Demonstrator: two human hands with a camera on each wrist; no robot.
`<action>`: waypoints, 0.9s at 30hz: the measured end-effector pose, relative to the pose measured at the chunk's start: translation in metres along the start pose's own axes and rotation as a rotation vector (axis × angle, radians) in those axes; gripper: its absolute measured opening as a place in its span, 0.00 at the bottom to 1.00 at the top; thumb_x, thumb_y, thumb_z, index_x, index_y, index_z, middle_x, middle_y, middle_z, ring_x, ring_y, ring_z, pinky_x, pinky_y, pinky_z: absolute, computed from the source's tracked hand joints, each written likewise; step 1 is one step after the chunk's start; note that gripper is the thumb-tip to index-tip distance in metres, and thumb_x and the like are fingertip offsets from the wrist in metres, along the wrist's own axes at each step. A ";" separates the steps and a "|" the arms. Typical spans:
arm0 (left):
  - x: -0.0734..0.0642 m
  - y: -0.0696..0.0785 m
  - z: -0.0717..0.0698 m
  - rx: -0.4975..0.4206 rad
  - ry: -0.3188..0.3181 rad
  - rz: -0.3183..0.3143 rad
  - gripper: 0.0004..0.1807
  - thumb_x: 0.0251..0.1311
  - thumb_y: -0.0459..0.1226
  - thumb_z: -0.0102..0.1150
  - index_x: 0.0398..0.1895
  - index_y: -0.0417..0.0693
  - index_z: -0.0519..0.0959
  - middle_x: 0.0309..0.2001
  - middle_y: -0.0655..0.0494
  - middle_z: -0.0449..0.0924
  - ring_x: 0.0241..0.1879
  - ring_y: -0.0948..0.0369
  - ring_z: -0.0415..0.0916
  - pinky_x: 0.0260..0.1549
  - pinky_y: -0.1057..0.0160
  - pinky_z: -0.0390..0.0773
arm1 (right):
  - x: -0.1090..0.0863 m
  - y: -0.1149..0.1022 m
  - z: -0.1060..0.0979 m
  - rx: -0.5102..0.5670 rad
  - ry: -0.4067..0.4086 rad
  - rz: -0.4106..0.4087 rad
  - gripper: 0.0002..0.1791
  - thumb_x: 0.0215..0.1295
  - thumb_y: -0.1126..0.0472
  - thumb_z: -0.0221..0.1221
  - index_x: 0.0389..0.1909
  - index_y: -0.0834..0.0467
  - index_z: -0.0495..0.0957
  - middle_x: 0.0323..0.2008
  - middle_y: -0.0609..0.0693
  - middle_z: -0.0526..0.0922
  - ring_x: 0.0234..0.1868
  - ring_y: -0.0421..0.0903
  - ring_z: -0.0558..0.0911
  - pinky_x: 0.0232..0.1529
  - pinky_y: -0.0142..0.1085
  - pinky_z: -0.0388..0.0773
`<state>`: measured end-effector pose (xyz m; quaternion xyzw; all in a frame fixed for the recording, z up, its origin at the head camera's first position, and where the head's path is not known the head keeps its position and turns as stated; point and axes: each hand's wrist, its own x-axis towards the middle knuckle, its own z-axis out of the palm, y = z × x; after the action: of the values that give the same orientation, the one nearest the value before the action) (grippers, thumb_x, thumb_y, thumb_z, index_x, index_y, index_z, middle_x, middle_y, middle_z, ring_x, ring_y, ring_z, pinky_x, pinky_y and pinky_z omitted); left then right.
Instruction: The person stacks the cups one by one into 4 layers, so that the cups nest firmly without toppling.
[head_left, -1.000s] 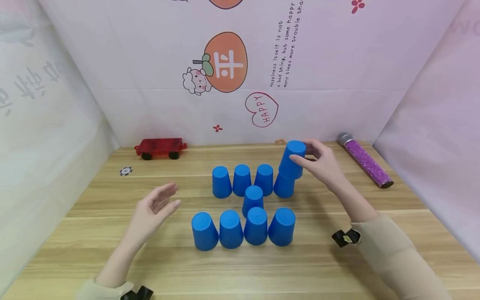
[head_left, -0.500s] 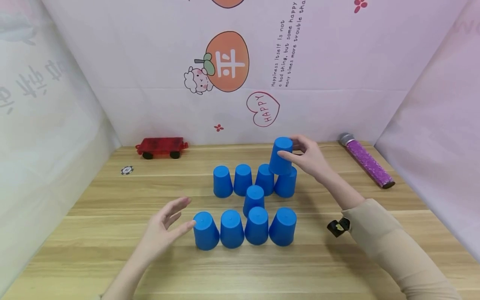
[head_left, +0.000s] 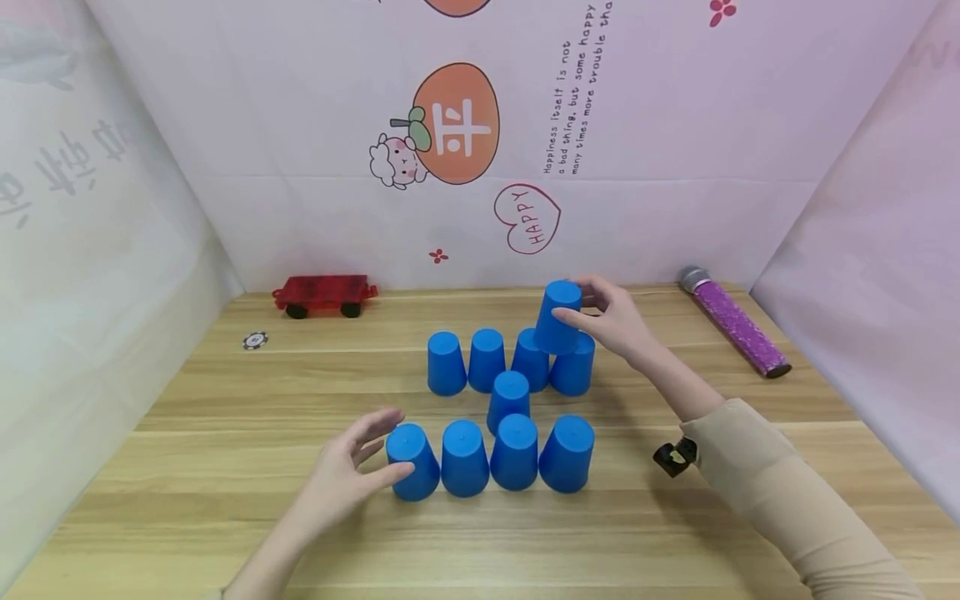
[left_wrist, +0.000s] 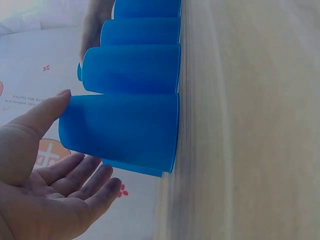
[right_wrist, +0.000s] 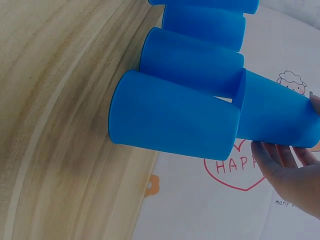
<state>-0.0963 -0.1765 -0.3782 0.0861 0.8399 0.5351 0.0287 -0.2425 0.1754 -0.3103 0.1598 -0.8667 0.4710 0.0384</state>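
My right hand (head_left: pixel 615 321) grips an upside-down blue cup (head_left: pixel 558 317) between thumb and fingers. In the right wrist view this held cup (right_wrist: pixel 275 110) has its rim at the tops of the two rightmost back-row cups; whether it bears on them I cannot tell. The back row (head_left: pixel 446 367) is several upside-down blue cups side by side. My left hand (head_left: pixel 348 471) is around the leftmost front-row cup (head_left: pixel 422 467), thumb on the near side. In the left wrist view the thumb is at that cup's top edge, while the fingers (left_wrist: pixel 102 192) look loose and apart from it.
Another upside-down blue cup (head_left: pixel 508 404) stands between the two rows, behind the front row's third cup (head_left: pixel 513 458). A red toy wagon (head_left: pixel 324 293) and a poker chip (head_left: pixel 255 340) lie at the back left. A purple microphone (head_left: pixel 738 325) lies at the right.
My right hand has moved the held cup left, from over the rightmost back-row cup to between the last two, then slightly down. My left hand has come right to the leftmost front cup.
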 end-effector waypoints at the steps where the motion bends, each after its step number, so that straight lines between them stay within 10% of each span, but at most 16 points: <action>1: 0.000 0.000 0.001 0.004 -0.009 -0.004 0.35 0.49 0.44 0.70 0.62 0.49 0.68 0.62 0.47 0.72 0.63 0.50 0.68 0.59 0.48 0.71 | 0.000 0.001 0.000 0.001 0.000 -0.002 0.29 0.62 0.50 0.60 0.60 0.58 0.67 0.54 0.61 0.76 0.58 0.58 0.74 0.60 0.57 0.70; 27: 0.004 -0.003 0.004 0.002 -0.024 -0.056 0.31 0.48 0.39 0.71 0.58 0.47 0.72 0.54 0.51 0.77 0.57 0.51 0.74 0.56 0.50 0.74 | -0.001 0.000 -0.003 0.009 -0.050 0.013 0.30 0.64 0.51 0.59 0.63 0.58 0.65 0.57 0.60 0.74 0.60 0.58 0.72 0.61 0.58 0.68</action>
<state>-0.0994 -0.1731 -0.3821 0.0690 0.8422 0.5321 0.0537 -0.2419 0.1784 -0.3091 0.1659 -0.8663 0.4709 0.0130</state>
